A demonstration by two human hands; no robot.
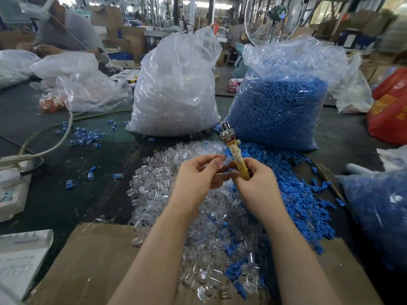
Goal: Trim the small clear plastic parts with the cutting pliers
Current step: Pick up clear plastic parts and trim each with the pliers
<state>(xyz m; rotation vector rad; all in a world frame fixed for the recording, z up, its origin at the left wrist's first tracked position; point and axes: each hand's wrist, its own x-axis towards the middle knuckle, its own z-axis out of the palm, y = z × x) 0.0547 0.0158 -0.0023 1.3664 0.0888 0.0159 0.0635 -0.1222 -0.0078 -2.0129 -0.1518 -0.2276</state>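
My right hand grips the cutting pliers by their tape-wrapped handles, metal jaws pointing up and away. My left hand is beside it, thumb and fingers curled together as if pinching a small clear part; the part itself is too small and clear to make out. Both hands hover over a heap of small clear plastic parts spread on the dark table. A heap of blue plastic parts lies to the right, mixing with the clear ones near the cardboard.
A big bag of clear parts and a big bag of blue parts stand behind the heaps. Flat cardboard lies at the near edge. A power strip with cables sits left, another blue-part bag right. A person works far left.
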